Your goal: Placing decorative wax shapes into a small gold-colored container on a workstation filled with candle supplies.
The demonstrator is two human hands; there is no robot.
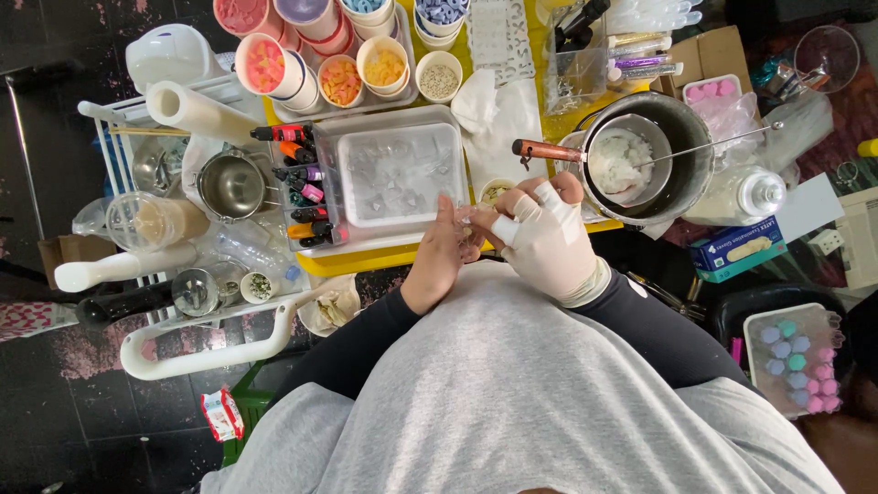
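Both hands pinch one small clear piece (pixel 470 222) at the near edge of the yellow table (pixel 384 259): bare left hand (pixel 437 256) fingers pressed on its left side, gloved right hand (pixel 541 240) thumb + forefinger closed on its right. Piece is too small to tell its kind.

Risks, as a judgement:
- Glove looks slick; piece could slip and drop off the near edge into the lap.
- Right elbow sits near the pot (pixel 660 157) w/ white stuff; its wooden handle (pixel 547 150) points at the hands, so a bump could tip it.
- Dye bottles (pixel 302 194) just left of the clear tray (pixel 399 174), easy to knock.

Room: tight. Table packed edge to edge; only free space is over the lap.
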